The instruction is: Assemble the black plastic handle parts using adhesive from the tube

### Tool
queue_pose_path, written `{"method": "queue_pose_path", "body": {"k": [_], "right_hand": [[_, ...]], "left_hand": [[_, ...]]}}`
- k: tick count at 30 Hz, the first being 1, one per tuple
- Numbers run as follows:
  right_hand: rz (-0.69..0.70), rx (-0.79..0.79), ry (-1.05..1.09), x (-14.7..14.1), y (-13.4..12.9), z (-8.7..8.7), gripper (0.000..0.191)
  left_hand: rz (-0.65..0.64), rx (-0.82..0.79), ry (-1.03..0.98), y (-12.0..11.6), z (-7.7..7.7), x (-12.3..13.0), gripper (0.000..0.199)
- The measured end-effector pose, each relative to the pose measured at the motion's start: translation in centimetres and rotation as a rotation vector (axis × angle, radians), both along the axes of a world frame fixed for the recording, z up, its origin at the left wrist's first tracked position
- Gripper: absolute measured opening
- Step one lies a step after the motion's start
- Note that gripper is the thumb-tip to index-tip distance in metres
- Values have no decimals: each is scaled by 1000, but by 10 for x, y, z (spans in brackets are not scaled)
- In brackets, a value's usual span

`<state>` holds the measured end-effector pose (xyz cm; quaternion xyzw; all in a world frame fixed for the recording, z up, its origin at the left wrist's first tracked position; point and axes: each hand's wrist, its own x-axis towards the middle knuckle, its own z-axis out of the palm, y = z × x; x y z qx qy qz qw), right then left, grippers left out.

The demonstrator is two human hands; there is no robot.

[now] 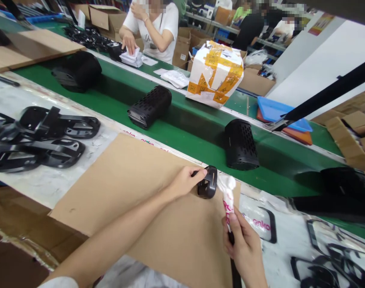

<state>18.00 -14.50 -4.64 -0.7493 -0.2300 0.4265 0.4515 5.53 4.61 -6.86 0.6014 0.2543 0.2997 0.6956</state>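
Observation:
My left hand [191,181] is closed on the edge of a small black plastic frame [211,182] with a slot in it, held above the cardboard sheet. My right hand [244,244] grips the handle of a hammer [228,196] wrapped in white plastic with pink print. Its pale head is just right of the black frame, with a narrow gap between them. Under both hands lies the brown cardboard sheet [125,188]. To the right of my right hand is a black rounded frame [273,226] on the printed white covering.
Black perforated housings [151,107] stand along the green conveyor belt [188,138]. Black plastic frames [44,138] are piled at left, more [329,260] at lower right. Across the belt are a taped white box [215,74], a blue tray [283,112] and a seated person [158,32] handling white papers.

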Motion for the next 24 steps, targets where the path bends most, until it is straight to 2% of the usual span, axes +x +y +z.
{"method": "queue_pose_path", "body": {"k": [2,5,6,9,11,12,15,17,20,22,24], "right_hand": [[8,-5,34,-5,1,-6,68],[164,-70,89,-6,5,-8,66],[174,-77,87,-4,5,-6,63],[23,-8,21,-1,3,4,50],[-57,44,-10,-5,2,5,50],[-42,41,-4,-8,3,3,53],[121,-57,80,-15,7,-7,62],[137,-81,100,-14,8,-9,62],[-11,-4,70,-10,4,-1,61],[-86,60,45,-10,2,7,61],[-102,115,-54,-15,4,14,60]], "left_hand": [[11,-3,6,-1,-1,1,44],[31,8,6,-3,-1,1,42],[35,11,4,-4,0,1,42],[43,18,11,-5,2,0,41],[44,20,17,-5,3,0,41],[44,19,17,-5,4,0,41],[47,6,0,-4,2,0,40],[58,-16,-27,-2,0,1,39],[87,-173,-99,3,-4,3,42],[94,-380,-179,9,-4,2,47],[31,-597,-301,16,-3,-1,51]]}}
